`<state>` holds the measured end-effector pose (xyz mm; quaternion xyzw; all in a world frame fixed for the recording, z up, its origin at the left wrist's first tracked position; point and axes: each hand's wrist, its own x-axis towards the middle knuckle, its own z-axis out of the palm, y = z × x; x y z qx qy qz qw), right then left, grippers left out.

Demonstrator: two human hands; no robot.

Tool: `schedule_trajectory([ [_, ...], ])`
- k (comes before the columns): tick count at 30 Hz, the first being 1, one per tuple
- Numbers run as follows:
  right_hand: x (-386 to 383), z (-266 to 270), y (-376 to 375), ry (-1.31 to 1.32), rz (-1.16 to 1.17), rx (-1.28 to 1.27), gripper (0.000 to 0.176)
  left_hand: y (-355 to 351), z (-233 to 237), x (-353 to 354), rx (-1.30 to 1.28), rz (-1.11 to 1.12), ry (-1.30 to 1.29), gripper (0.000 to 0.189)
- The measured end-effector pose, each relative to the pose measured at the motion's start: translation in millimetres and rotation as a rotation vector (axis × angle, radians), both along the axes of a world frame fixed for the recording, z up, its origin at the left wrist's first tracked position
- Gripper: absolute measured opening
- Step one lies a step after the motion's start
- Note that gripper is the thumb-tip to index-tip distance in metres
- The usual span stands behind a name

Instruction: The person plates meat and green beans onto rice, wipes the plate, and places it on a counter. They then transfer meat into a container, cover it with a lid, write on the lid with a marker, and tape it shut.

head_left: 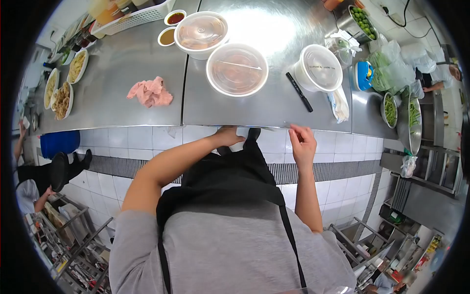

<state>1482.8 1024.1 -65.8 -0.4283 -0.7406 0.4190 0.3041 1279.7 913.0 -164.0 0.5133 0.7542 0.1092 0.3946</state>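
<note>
My left hand [227,137] is at the front edge of the steel table [147,115], its fingertips partly hidden by the edge. My right hand [303,142] is raised by the same edge, fingers loosely bent and apart, holding nothing visible. Beyond my hands are a lidded round container [237,69] and a second lidded one [201,32] behind it. On the right, a white lidded tub [319,67] with writing on its lid stands beside a black marker [299,92]. A crumpled pink cloth [151,92] lies to the left.
Two sauce cups [175,18], a white basket [132,22] of bottles and oval food dishes [62,100] are on the left. Limes [362,22], a blue-and-white object [364,75] and bowls of greens [389,110] are on the right. People stand at both sides.
</note>
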Motion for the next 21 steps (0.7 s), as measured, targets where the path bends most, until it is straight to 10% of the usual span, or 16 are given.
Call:
schedule_trajectory([
  [13,-24.0,1.6,17.5,-0.21,0.175,0.215,0.009,-16.4,-27.8,8.0,0.465,0.029,-0.213,0.018],
  [21,-29.4,9.9,12.0,-0.285,0.274,0.237,0.003,-56.2,39.3,-26.0,-0.058,0.212,-0.582,0.028],
])
